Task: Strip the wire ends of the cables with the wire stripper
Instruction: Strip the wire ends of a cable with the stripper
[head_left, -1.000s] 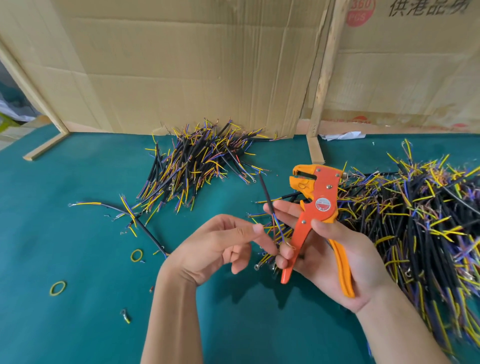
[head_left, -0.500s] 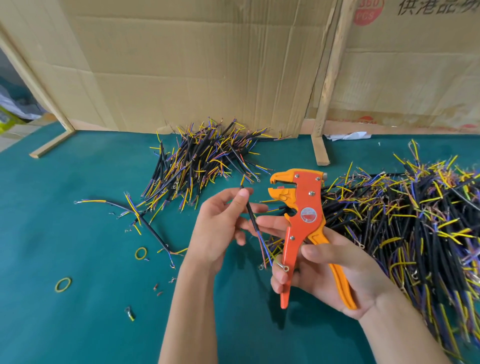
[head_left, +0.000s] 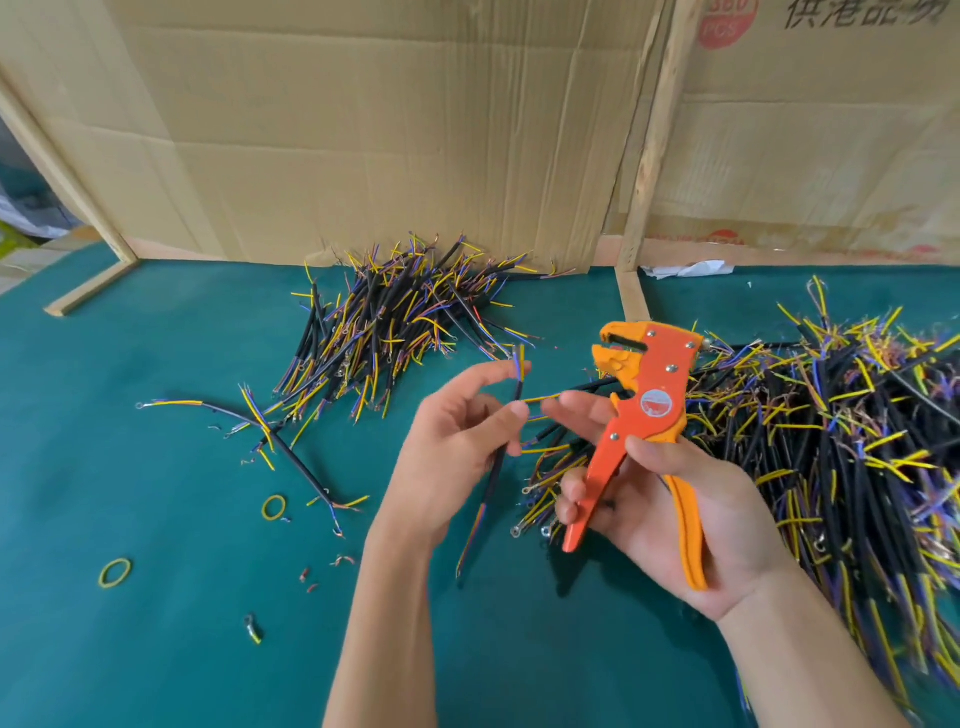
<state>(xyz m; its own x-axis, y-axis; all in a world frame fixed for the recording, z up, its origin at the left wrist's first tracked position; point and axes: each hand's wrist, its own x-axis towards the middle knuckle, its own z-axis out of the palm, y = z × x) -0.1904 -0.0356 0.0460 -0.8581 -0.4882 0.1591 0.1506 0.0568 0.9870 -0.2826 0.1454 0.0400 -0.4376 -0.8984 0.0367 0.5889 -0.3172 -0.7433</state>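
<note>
Head: cable (head_left: 503, 441) in L hand (head_left: 457, 447)

what else lies on the bench

a green mat (head_left: 156, 364) covers the work surface. flattened cardboard sheets (head_left: 363, 130) stand upright along its far edge, one at the right bearing a red round mark and dark printed characters. a wooden strip (head_left: 652, 140) rises between the sheets, and another wooden strip (head_left: 91, 288) lies at an angle on the mat at the far left. two yellow rubber bands (head_left: 273, 507) lie on the mat at the left, apart from each other, the nearer one (head_left: 115, 572) closer to the camera. a crumpled white scrap (head_left: 685, 270) sits at the foot of the cardboard, right of the upright strip.
</note>
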